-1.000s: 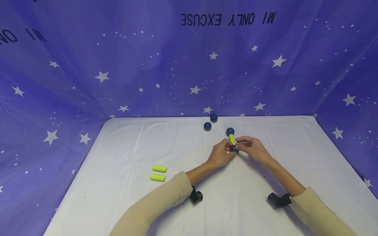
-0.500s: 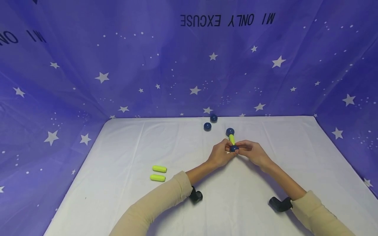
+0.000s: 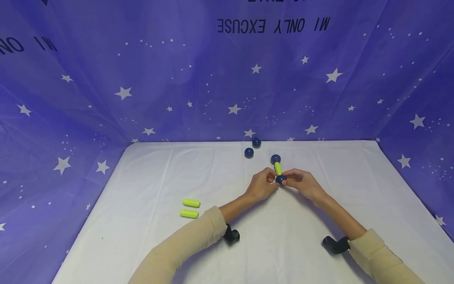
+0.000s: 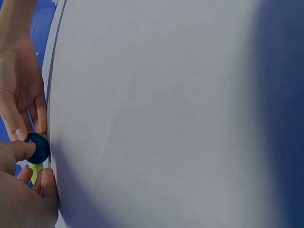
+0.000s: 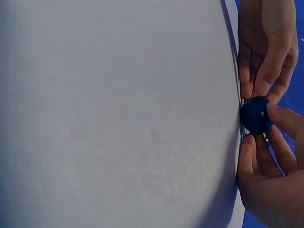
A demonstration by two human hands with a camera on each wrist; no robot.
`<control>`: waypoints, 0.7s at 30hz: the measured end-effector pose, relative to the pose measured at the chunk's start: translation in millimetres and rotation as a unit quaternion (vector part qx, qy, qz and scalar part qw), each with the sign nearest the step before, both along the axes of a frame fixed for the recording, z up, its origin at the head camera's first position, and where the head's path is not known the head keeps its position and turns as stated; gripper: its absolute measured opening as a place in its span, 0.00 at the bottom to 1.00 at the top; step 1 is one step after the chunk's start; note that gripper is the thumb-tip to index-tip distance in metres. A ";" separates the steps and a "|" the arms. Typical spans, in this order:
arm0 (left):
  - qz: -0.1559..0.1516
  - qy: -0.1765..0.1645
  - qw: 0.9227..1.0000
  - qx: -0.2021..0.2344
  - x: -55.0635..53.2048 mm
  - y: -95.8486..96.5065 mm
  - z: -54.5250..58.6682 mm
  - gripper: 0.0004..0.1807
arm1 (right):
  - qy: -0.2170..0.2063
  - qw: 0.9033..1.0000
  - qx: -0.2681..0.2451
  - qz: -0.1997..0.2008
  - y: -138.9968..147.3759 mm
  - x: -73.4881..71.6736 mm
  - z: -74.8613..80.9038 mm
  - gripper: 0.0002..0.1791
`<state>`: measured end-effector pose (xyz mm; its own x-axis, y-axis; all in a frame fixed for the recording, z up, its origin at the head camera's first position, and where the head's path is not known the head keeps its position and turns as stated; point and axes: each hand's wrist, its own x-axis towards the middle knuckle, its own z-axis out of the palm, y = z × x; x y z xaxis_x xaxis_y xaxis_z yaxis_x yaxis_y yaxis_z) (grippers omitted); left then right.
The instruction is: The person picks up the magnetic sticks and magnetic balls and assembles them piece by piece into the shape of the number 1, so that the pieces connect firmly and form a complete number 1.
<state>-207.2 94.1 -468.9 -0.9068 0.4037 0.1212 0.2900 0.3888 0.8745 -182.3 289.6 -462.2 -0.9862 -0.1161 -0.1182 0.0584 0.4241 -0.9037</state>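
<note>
A glossy blue ball [image 3: 281,180] is at the near end of a yellow-green rod [image 3: 278,168], and a second blue ball [image 3: 275,159] caps the rod's far end. My right hand [image 3: 306,185] pinches the near ball between thumb and fingers. From the other side my left hand [image 3: 261,185] holds the same ball at its edge, fingers bent near the rod. In the left wrist view the left thumb [image 4: 23,150] overlaps the ball. The right wrist view shows the right thumb [image 5: 280,116] on it; the rod is mostly hidden there.
Two loose blue balls, one nearer [image 3: 249,152] and one farther [image 3: 256,142], lie toward the back edge of the white-covered table [image 3: 149,177]. Two yellow-green rods, the upper [image 3: 191,203] and the lower [image 3: 189,213], lie left. A starry purple cloth [image 3: 198,79] stands behind.
The right fingers, spread beside the rod one second ago, have come down to the near ball. My left hand has shifted slightly left, its thumb drawn back toward the ball's edge.
</note>
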 end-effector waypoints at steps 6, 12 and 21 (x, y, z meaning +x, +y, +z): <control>0.010 -0.017 1.000 0.013 -3.6 -14.6 2.5 0.13 | -0.004 1.000 -0.001 0.002 1.3 -0.5 -1.1 0.23; 0.026 -0.033 0.999 0.026 -13.0 -38.3 11.7 0.13 | -0.011 1.000 0.004 0.000 0.9 0.1 1.7 0.24; 0.046 -0.050 0.997 0.043 -17.6 -87.0 29.2 0.15 | -0.015 1.000 0.018 0.002 2.4 -0.3 0.7 0.24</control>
